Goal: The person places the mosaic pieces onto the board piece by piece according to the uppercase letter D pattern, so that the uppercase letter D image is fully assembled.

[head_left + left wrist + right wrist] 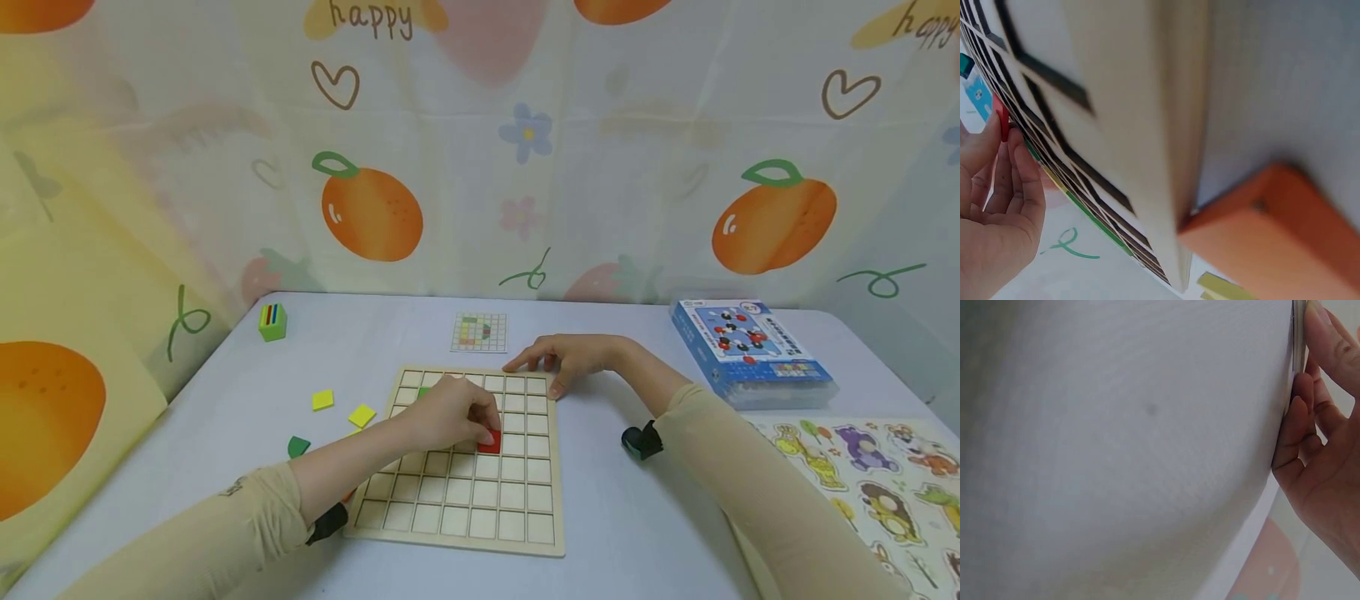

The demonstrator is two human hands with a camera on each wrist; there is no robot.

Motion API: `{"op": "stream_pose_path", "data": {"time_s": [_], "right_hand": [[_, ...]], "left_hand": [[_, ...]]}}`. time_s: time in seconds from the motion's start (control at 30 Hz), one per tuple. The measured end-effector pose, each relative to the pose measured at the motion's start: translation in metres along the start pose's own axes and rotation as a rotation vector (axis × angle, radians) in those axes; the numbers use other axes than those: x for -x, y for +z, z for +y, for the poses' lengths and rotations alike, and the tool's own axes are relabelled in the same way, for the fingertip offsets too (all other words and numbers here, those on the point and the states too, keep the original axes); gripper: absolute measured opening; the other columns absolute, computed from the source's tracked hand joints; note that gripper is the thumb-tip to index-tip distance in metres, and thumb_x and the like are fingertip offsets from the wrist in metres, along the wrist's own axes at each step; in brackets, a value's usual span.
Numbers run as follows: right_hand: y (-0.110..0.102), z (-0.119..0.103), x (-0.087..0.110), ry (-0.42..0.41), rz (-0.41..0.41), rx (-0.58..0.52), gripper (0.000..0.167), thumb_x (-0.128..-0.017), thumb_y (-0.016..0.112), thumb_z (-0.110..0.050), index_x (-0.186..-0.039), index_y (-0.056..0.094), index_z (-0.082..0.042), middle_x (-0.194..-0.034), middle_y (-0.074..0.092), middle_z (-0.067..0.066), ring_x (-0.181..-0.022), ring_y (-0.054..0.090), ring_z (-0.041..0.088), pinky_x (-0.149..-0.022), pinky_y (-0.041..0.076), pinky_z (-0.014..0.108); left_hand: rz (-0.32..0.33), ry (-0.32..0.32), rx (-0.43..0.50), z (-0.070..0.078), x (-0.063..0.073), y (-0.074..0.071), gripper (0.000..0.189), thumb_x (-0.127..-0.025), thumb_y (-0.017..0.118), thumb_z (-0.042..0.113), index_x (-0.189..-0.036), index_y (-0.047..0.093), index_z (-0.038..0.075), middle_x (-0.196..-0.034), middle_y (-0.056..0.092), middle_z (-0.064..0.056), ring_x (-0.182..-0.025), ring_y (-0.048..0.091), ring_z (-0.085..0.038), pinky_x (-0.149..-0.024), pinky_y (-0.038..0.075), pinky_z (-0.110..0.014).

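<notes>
In the head view my left hand reaches over the wooden grid board and pinches a red square tile between thumb and fingers. The tile is low over the cells right of the board's middle. From the left wrist view, the red tile stands tilted at the grid, held by the fingertips. Part of a green tile shows in the grid behind the left hand, which hides other cells. My right hand holds the board's far right corner, thumb on the side edge and fingers at the far edge.
Yellow tiles and a dark green piece lie left of the board. An orange block sits beside its near left edge. Further back are a green block stack, a pattern card and a blue box.
</notes>
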State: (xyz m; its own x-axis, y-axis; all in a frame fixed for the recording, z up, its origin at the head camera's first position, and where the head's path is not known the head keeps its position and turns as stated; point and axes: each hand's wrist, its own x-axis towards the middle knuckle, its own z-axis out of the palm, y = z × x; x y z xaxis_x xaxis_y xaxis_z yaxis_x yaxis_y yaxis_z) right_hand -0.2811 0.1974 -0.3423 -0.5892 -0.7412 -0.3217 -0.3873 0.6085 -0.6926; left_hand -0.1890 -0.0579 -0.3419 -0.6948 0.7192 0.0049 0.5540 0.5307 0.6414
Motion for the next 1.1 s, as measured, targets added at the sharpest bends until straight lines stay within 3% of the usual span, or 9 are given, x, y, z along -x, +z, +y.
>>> {"op": "stream_pose_path", "data": {"time_s": [0.33, 0.57, 0.73, 0.93, 1.1], "right_hand": [[-0.001, -0.003, 0.003, -0.045, -0.007, 0.022, 0.075, -0.075, 0.082, -0.024, -0.144, 0.052, -0.022, -0.128, 0.053, 0.01, -0.109, 0.046, 0.022, -0.091, 0.039, 0.032], [0.0, -0.003, 0.001, -0.008, -0.011, -0.015, 0.076, -0.074, 0.082, -0.016, -0.144, 0.052, -0.019, -0.133, 0.052, 0.013, -0.108, 0.046, 0.025, -0.091, 0.039, 0.034], [0.0, -0.002, -0.001, -0.001, -0.002, -0.006, 0.075, -0.075, 0.082, -0.015, -0.144, 0.052, -0.018, -0.132, 0.052, 0.013, -0.108, 0.046, 0.025, -0.09, 0.039, 0.034], [0.001, -0.003, 0.0, 0.015, 0.001, -0.006, 0.074, -0.075, 0.082, -0.015, -0.143, 0.053, -0.02, -0.131, 0.052, 0.011, -0.109, 0.045, 0.024, -0.091, 0.038, 0.034], [0.001, -0.002, -0.001, 0.016, -0.008, -0.017, 0.074, -0.075, 0.081, -0.015, -0.143, 0.053, -0.02, -0.132, 0.051, 0.012, -0.108, 0.045, 0.024, -0.089, 0.039, 0.033]], "left_hand": [[0.014, 0.005, 0.005, -0.002, 0.0, 0.0, 0.006, -0.078, 0.08, 0.006, -0.08, 0.075, 0.009, -0.079, 0.075, 0.0, -0.068, 0.06, 0.003, -0.068, 0.05, -0.015], [0.007, 0.009, -0.073, -0.004, 0.003, -0.001, 0.01, -0.08, 0.079, 0.006, -0.088, 0.08, 0.01, -0.088, 0.076, -0.001, -0.08, 0.065, -0.002, -0.072, 0.05, -0.015], [-0.02, 0.008, -0.065, -0.002, 0.004, -0.005, 0.015, -0.08, 0.078, 0.003, -0.093, 0.079, 0.01, -0.086, 0.075, 0.0, -0.075, 0.061, 0.0, -0.071, 0.05, -0.015], [0.01, -0.005, -0.018, -0.005, 0.008, -0.025, 0.016, -0.083, 0.075, 0.004, -0.098, 0.076, 0.008, -0.082, 0.071, -0.002, -0.069, 0.061, -0.003, -0.068, 0.052, -0.019], [0.061, -0.041, -0.012, -0.012, 0.019, -0.054, 0.015, -0.086, 0.074, 0.007, -0.1, 0.076, 0.008, -0.086, 0.072, -0.003, -0.073, 0.064, -0.008, -0.071, 0.054, -0.022]]}}
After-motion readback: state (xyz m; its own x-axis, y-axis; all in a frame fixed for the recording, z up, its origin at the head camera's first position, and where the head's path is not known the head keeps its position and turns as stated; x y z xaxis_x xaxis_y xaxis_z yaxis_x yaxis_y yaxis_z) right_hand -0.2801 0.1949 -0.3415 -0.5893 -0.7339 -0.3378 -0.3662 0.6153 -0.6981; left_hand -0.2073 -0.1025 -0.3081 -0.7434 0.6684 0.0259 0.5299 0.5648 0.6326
